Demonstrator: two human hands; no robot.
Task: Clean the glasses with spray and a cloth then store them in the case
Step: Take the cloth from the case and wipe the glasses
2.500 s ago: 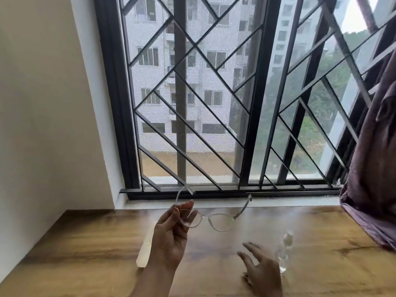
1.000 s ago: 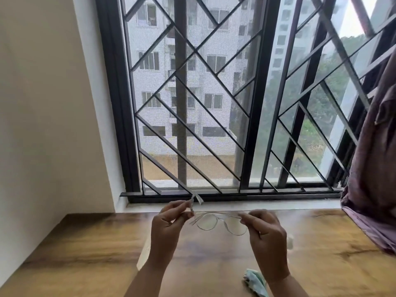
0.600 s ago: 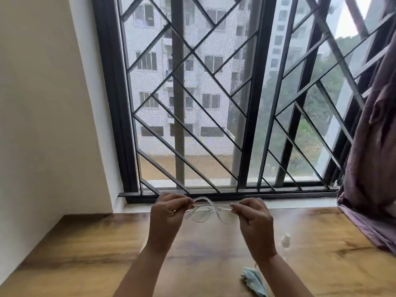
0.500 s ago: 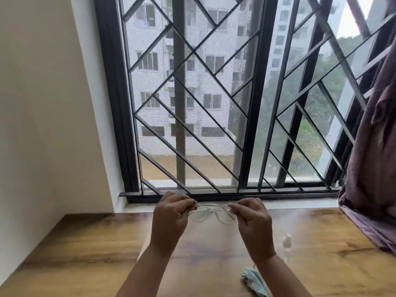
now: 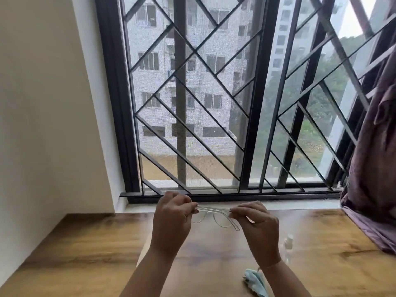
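Wooden bench (image 5: pixel 85 254) carries one blue cloth (image 5: pixel 255 281) and one spray bottle (image 5: pixel 288 242); above it, one pair of clear glasses (image 5: pixel 214 217) is pinched at its ends by left grip (image 5: pixel 173 217) and right grip (image 5: pixel 257 224).

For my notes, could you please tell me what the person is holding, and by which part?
The clear glasses, by both ends of the frame: the left hand pinches the left end, the right hand the right end.
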